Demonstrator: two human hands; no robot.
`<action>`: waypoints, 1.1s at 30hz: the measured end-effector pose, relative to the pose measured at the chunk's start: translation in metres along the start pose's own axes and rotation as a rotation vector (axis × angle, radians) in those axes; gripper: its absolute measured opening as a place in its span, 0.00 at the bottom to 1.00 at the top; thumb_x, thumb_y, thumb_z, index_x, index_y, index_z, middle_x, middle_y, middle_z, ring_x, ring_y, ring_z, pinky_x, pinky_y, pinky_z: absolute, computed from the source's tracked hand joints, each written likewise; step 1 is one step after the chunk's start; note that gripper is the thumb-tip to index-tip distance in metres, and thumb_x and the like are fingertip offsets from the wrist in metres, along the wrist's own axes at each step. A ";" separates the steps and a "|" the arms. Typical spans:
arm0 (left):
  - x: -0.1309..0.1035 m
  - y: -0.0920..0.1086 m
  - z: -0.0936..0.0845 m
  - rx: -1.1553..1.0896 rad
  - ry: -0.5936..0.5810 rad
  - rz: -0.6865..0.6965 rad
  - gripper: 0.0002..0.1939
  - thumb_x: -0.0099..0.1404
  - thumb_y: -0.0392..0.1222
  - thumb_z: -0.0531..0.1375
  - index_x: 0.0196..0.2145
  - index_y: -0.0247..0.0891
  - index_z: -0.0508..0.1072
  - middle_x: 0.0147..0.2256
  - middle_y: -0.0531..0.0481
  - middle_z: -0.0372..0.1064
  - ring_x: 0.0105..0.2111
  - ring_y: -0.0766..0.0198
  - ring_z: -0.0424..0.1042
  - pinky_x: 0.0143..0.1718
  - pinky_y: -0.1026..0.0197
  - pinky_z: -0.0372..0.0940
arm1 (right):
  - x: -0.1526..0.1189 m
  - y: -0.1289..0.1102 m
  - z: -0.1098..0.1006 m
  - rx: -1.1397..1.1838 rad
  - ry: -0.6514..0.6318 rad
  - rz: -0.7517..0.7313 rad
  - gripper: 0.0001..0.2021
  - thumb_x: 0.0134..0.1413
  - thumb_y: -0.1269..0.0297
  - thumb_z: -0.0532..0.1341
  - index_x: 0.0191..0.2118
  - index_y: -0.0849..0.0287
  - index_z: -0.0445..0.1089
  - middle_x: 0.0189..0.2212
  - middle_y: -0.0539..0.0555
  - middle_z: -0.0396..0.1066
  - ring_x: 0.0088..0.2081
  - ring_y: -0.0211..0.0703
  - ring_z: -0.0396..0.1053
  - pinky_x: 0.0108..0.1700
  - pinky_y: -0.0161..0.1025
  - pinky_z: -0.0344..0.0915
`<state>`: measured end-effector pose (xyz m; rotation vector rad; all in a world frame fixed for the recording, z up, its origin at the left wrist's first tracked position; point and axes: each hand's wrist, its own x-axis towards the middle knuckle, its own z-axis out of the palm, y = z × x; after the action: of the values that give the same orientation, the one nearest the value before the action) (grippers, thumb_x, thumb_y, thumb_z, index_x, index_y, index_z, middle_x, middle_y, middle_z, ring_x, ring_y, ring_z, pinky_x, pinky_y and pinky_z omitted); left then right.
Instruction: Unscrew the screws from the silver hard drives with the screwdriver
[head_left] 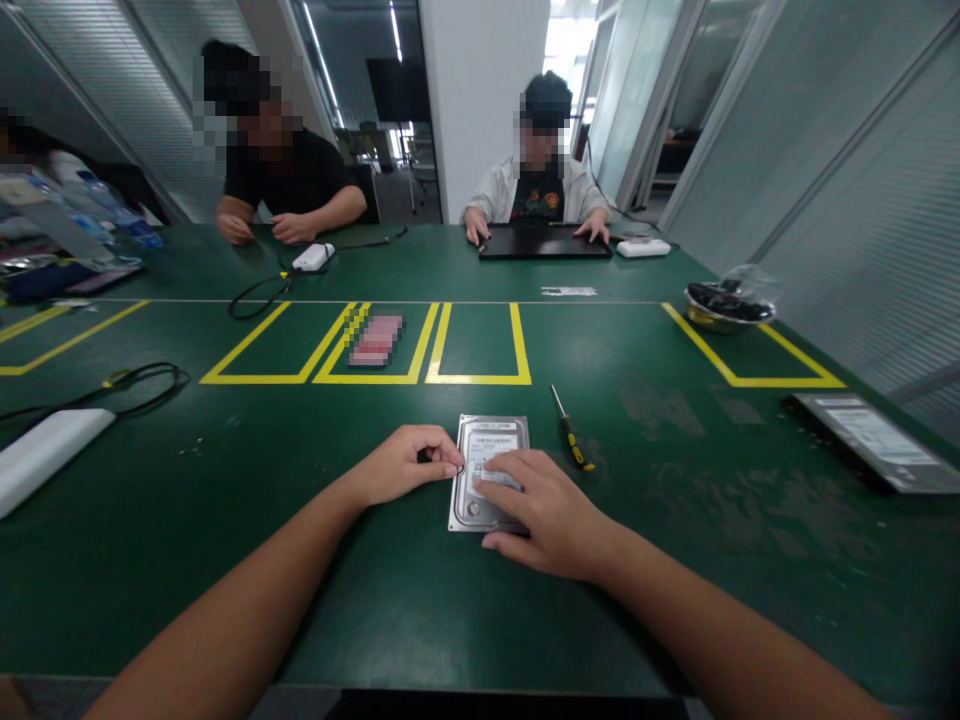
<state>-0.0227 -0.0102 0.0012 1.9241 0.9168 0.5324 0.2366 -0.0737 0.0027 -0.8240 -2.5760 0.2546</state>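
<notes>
A silver hard drive (489, 428) with a white printed label lies flat on the green table in front of me. My left hand (409, 462) is at its left edge, thumb and forefinger pinched together. Something small and dark shows at those fingertips, too small to name. Across the right part of the label rests my right hand (544, 510), fingers spread, its thumb beyond the drive's near right corner. A screwdriver (574, 440) with a black and yellow handle lies right of the drive, its shaft pointing away from me.
Yellow tape outlines (480, 380) mark the table, with a pink blurred item (376, 340) inside one. At right are a metal bowl (724, 318) of dark items and a larger drive-like device (874, 440). A white power bank-like box (56, 450) is left. Two people sit opposite.
</notes>
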 end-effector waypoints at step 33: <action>0.001 -0.001 -0.001 -0.013 0.020 0.066 0.06 0.63 0.40 0.65 0.36 0.37 0.81 0.34 0.48 0.73 0.35 0.65 0.73 0.39 0.63 0.66 | -0.001 0.000 0.000 0.009 -0.010 0.005 0.24 0.58 0.53 0.62 0.56 0.61 0.67 0.55 0.62 0.64 0.55 0.56 0.60 0.57 0.53 0.58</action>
<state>-0.0228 -0.0084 0.0010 1.9461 0.8633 0.5952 0.2372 -0.0737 0.0026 -0.8281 -2.5807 0.2725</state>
